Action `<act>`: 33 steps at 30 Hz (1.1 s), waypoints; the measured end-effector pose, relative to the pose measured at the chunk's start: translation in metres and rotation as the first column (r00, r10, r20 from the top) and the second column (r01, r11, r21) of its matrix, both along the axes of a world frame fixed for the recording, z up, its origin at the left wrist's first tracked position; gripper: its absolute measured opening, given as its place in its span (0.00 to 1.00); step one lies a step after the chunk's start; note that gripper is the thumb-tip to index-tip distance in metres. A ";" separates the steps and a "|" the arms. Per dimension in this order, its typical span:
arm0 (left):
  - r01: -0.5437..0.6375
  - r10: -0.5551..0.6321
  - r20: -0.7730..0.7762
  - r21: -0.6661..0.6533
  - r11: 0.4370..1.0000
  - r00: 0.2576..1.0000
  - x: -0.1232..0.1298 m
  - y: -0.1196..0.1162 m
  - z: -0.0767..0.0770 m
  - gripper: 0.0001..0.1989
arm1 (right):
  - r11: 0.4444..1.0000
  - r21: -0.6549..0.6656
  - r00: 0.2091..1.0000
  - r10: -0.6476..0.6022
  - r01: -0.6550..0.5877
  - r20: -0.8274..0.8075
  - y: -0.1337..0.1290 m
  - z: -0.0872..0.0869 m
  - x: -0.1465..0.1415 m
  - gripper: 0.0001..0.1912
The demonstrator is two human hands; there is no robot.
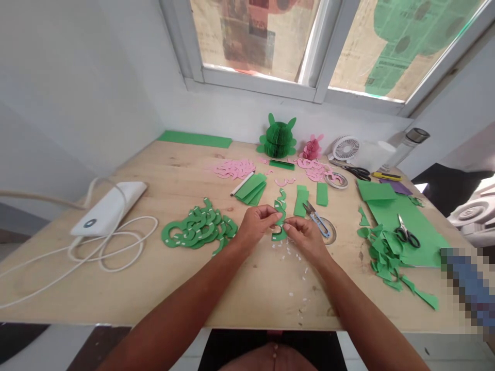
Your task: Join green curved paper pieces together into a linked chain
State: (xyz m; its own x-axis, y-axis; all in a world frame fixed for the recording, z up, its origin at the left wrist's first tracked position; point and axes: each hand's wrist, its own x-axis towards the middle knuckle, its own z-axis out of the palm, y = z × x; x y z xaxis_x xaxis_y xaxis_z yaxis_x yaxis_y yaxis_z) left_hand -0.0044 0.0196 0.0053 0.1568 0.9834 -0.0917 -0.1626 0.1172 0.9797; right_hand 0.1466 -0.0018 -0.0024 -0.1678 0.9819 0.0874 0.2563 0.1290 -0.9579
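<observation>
My left hand (255, 224) and right hand (307, 241) pinch a curly green paper strip (280, 208) at the frame's centre, over the tabletop (116, 288), thread snips (317, 219) just beside, small white paper bits (290, 273) scattered below

Two hands (255, 226) (307, 240), two scissors (407, 233) (350, 170), one thread snips (317, 219), two paper figures (277, 136) (311, 148), one desk fan (345, 149)

A paper-craft workspace, likely a home room: a plywood table (185, 293) under a newspaper-covered window (255, 36) holds green paper cutouts (199, 225), scissors (407, 232) and a small fan (345, 148).
</observation>
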 end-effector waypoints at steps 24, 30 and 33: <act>0.073 -0.070 -0.075 0.043 0.996 0.995 0.005 -0.004 -0.002 0.10 | 0.990 0.001 0.990 -0.142 0.142 -0.020 0.005 -0.007 0.003 0.11; 0.088 -0.086 -0.087 0.020 0.996 0.992 0.006 -0.004 -0.003 0.11 | 0.988 -0.075 0.981 -0.147 0.138 -0.127 0.006 -0.009 0.002 0.09; 0.091 -0.091 -0.074 0.000 0.996 0.993 0.007 -0.005 -0.001 0.10 | 0.986 -0.106 0.975 -0.146 0.130 -0.165 0.006 -0.009 0.001 0.09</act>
